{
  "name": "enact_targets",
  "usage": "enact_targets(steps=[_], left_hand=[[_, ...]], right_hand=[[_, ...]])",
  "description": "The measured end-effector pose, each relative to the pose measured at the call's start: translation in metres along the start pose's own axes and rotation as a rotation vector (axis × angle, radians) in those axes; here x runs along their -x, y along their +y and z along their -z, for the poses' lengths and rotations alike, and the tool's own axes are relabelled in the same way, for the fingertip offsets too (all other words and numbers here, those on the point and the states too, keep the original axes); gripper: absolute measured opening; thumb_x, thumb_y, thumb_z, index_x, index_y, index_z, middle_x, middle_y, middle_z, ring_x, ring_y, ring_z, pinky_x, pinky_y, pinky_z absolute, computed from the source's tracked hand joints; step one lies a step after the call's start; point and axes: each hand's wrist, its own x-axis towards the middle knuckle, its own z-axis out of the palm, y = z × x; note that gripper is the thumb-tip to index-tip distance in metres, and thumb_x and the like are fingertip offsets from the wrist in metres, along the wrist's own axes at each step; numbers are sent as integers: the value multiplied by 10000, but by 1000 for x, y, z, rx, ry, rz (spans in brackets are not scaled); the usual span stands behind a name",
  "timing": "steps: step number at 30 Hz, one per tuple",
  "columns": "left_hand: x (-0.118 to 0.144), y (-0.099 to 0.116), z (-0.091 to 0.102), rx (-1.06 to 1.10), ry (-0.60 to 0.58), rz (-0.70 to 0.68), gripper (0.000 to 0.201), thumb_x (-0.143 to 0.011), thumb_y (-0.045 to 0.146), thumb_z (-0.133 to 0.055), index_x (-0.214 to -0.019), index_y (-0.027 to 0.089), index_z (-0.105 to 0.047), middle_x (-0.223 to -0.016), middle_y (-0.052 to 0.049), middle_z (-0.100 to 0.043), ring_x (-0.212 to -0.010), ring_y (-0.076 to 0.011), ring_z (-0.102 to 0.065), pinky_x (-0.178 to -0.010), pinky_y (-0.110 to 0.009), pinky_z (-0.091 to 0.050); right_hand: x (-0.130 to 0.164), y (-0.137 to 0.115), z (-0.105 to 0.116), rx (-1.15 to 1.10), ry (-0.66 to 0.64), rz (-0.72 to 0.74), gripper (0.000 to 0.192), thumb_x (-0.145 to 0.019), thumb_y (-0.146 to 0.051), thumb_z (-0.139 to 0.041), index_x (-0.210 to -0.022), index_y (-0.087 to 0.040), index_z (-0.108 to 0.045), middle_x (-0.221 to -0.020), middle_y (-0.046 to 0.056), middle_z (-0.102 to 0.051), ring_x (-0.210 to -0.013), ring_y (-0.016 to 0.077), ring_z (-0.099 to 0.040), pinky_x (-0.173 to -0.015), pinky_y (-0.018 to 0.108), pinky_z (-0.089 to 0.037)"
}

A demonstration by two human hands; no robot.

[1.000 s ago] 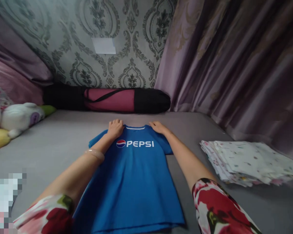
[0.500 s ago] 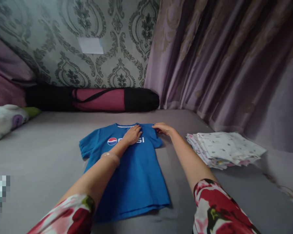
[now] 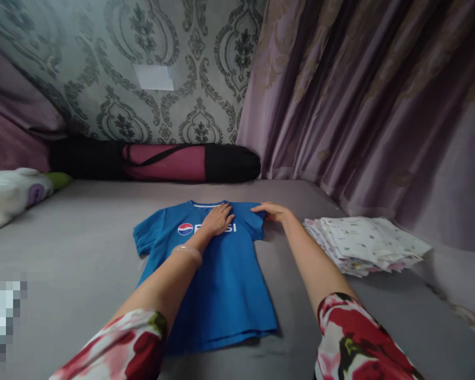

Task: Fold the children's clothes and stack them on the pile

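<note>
A blue short-sleeved T-shirt (image 3: 221, 285) with a white-lettered print and round logo lies spread front up on the grey bed sheet (image 3: 91, 258). My left hand (image 3: 219, 218) rests flat on its upper chest, fingers together and stretched out, covering part of the lettering. At the sleeve on the right side, my right hand (image 3: 275, 212) grips the cloth near the shoulder, one digit lying on top and the other fingers partly hidden. The opposite sleeve lies loose on the sheet. My left forearm hides part of the shirt's side and hem.
To the right is a stack of folded white patterned cloth (image 3: 368, 243). A long black and maroon bag (image 3: 166, 162) lies along the wall. On the left sits a white plush toy (image 3: 13, 192). Purple curtains (image 3: 320, 95) hang at the right; a blurred pixelated patch covers the lower left.
My right hand has shifted slightly right and the sleeve there is spread wider and flatter. My left hand keeps its place on the chest. The view has moved slightly.
</note>
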Motion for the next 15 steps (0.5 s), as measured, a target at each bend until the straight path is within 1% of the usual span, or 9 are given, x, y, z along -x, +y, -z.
enact_targets(steps=[3, 6, 7, 9, 10, 12, 14, 15], left_hand=[[0, 0, 0, -1, 1, 3, 565, -1009, 418, -264, -1430, 73, -417, -1518, -147, -383, -1423, -263, -311, -1180, -386, -220], [0, 0, -2, 10, 4, 10, 568, -1007, 425, -262, -1431, 80, -416, -1519, -147, -381, -1423, -264, -311, -1177, -397, -226], [0, 0, -2, 14, 5, 10, 566, -1005, 426, -265, -1430, 84, -417, -1518, -147, -382, -1422, -264, -312, -1175, -399, -228], [-1, -1, -3, 20, 7, 11, 560, -1004, 423, -271, -1429, 90, -419, -1517, -147, -385, -1422, -262, -313, -1174, -401, -231], [-1, -1, -3, 20, 8, 12, 558, -1004, 421, -272, -1428, 90, -419, -1517, -148, -385, -1423, -261, -312, -1174, -400, -229], [-1, -1, -3, 20, 5, 13, 561, -1005, 419, -266, -1429, 85, -417, -1519, -149, -379, -1427, -258, -304, -1177, -397, -221], [-1, 0, -3, 18, -5, 12, 567, -1008, 418, -254, -1435, 78, -408, -1525, -149, -369, -1431, -258, -294, -1180, -395, -214], [-1, 0, -2, 16, -12, 13, 571, -1009, 419, -250, -1440, 78, -402, -1528, -147, -364, -1433, -258, -289, -1180, -396, -212]], right_hand=[[6, -2, 2, -34, 91, 11, 127, -654, -143, -704, -728, -179, -607, -675, -3, -669, -656, 133, -621, -654, 238, -510], [9, 1, -5, -9, 215, 29, 30, -745, -165, -595, -753, -179, -571, -626, -16, -616, -609, 124, -596, -610, 222, -503], [9, 2, -9, 15, 272, 32, 19, -769, -162, -561, -769, -180, -561, -610, -20, -597, -594, 125, -586, -587, 217, -493], [9, 6, -18, 84, 390, 45, 70, -798, -145, -512, -831, -176, -565, -630, -10, -593, -608, 136, -585, -567, 214, -473], [9, 7, -23, 129, 447, 57, 112, -807, -134, -499, -880, -171, -575, -675, 7, -612, -651, 146, -598, -583, 217, -471], [12, 10, -33, 223, 546, 96, 215, -825, -119, -486, -1010, -168, -585, -830, 53, -656, -803, 174, -626, -673, 236, -477], [17, 13, -43, 304, 611, 138, 302, -859, -121, -474, -1143, -178, -563, -989, 92, -664, -964, 206, -621, -796, 275, -466], [21, 15, -47, 377, 622, 156, 331, -884, -128, -458, -1198, -187, -545, -1033, 105, -661, -1009, 222, -616, -841, 301, -454]])
